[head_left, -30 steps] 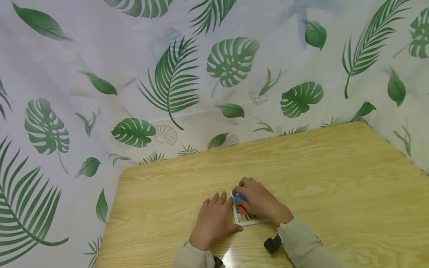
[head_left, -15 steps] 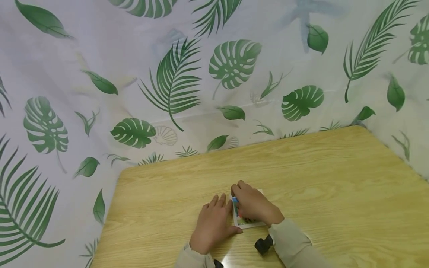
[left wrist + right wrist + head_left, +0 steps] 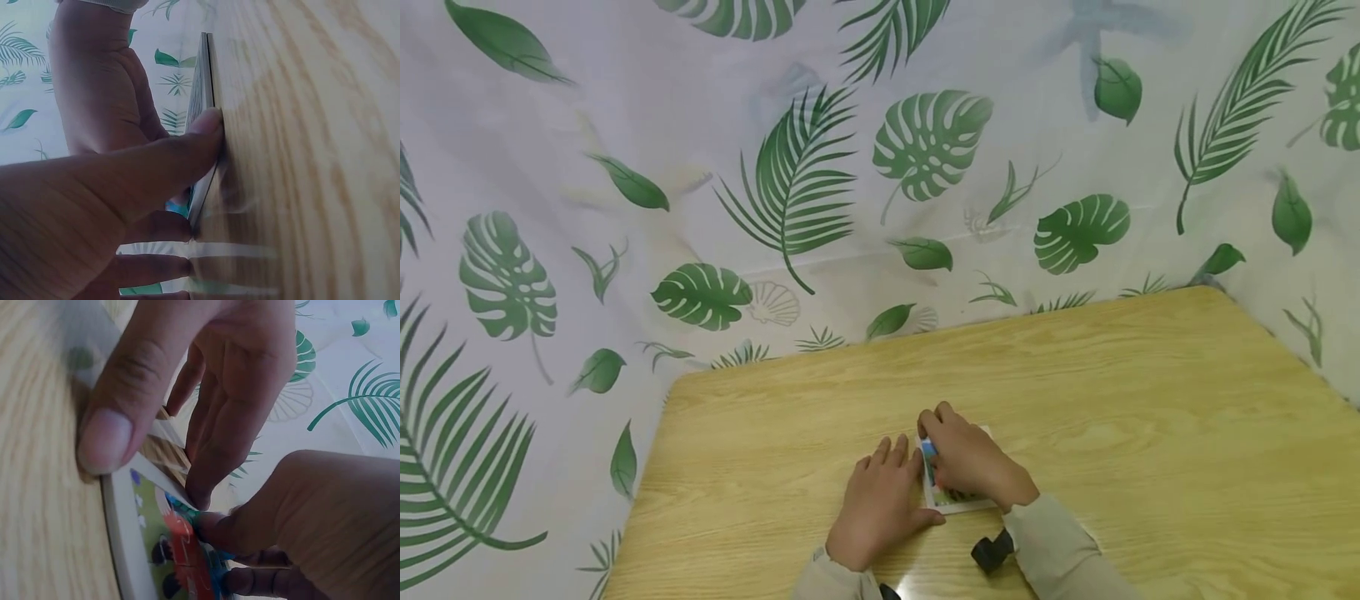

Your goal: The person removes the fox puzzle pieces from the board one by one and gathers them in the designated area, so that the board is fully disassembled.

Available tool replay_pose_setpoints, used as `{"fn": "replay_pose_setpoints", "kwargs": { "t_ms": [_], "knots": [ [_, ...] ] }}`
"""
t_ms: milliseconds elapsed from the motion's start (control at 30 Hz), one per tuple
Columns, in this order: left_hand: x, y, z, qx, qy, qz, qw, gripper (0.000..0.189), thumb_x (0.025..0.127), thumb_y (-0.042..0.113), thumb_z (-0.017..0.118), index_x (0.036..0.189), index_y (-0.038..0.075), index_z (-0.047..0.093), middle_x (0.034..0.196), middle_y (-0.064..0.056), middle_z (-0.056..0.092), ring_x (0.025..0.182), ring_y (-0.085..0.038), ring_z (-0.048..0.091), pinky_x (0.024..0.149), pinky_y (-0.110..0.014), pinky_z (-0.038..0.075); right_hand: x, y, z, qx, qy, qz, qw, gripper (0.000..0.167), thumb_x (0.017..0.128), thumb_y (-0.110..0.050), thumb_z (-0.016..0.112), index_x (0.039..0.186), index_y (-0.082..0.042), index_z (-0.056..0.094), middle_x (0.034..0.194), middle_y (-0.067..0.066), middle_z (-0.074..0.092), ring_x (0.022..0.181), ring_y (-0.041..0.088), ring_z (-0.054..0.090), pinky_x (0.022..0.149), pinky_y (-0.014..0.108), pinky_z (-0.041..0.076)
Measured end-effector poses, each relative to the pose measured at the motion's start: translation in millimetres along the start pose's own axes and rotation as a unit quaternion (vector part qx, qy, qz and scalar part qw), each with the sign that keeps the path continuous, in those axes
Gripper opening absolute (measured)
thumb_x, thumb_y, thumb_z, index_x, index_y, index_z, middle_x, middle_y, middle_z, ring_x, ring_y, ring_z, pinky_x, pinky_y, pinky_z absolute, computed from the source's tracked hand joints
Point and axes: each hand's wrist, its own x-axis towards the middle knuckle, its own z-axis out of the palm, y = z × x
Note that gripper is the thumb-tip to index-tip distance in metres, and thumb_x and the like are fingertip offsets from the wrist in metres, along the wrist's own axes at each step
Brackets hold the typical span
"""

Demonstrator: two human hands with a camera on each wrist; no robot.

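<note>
A small picture puzzle (image 3: 958, 505) with a pale raised border lies on the wooden table, its colours red, green and blue. My left hand (image 3: 880, 504) spreads flat beside it; in the right wrist view the left thumb (image 3: 106, 440) rests at a corner of the border and the index fingertip touches another side. My right hand (image 3: 970, 458) arches over the board and hides much of the picture. Its thumb and bent fingers pinch a blue puzzle piece (image 3: 177, 208), mostly covered by the fingers, close over the board's upper left part.
The wooden table (image 3: 1112, 400) stretches out around the board. A white cloth (image 3: 850, 250) printed with green leaves hangs behind its far edge and along the sides. A black wrist device (image 3: 992, 551) sits at the right sleeve, close above the tabletop.
Over the second my right hand has shifted left and turned over the board, covering more of the picture. In the last half second both hands have stayed almost still; the left keeps its place.
</note>
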Motion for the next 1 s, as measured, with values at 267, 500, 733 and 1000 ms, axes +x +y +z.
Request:
{"fn": "replay_pose_setpoints", "kwargs": {
  "t_ms": [267, 500, 733, 1000],
  "knots": [
    [0.3, 2.1, 1.9, 0.002, -0.004, 0.003, 1.0000, 0.091, 0.083, 0.068, 0.075, 0.152, 0.013, 0.054, 0.157, -0.017, 0.047, 0.143, -0.038, 0.045, 0.104, -0.053, 0.049, -2.2, 4, -1, 0.090, -0.021, -0.009, 0.9957, 0.020, 0.101, 0.003, 0.060, 0.115, -0.009, 0.052, 0.080, 0.002, 0.060, 0.062, 0.016, 0.054, 0.064, 0.037, 0.043],
    [0.7, 3.3, 0.3, 0.009, -0.005, 0.003, 0.9999, 0.091, 0.082, 0.071, 0.074, 0.150, 0.013, 0.057, 0.156, -0.015, 0.048, 0.143, -0.037, 0.046, 0.104, -0.052, 0.049, 0.4, 11, 0, 0.135, 0.003, 0.006, 0.9909, 0.020, 0.102, 0.005, 0.056, 0.119, -0.006, 0.053, 0.087, 0.004, 0.061, 0.064, 0.016, 0.053, 0.058, 0.030, 0.044],
    [2.3, -3.5, 4.2, -0.027, 0.011, 0.009, 0.9995, 0.088, 0.079, 0.066, 0.080, 0.146, 0.013, 0.061, 0.154, -0.015, 0.050, 0.141, -0.038, 0.047, 0.110, -0.061, 0.040, -2.9, 25, -13, 0.172, 0.030, 0.011, 0.9846, 0.014, 0.103, 0.005, 0.055, 0.112, -0.005, 0.058, 0.088, 0.007, 0.059, 0.068, 0.017, 0.053, 0.057, 0.030, 0.046],
    [1.9, -7.0, 4.6, -0.066, 0.040, 0.000, 0.9970, 0.087, 0.082, 0.070, 0.073, 0.148, 0.014, 0.059, 0.154, -0.014, 0.051, 0.144, -0.039, 0.043, 0.115, -0.065, 0.030, -16.6, 51, -34, 0.182, 0.082, 0.002, 0.9798, 0.013, 0.101, 0.006, 0.056, 0.110, -0.002, 0.060, 0.088, 0.007, 0.058, 0.071, 0.018, 0.051, 0.062, 0.030, 0.047]
  ]
}}
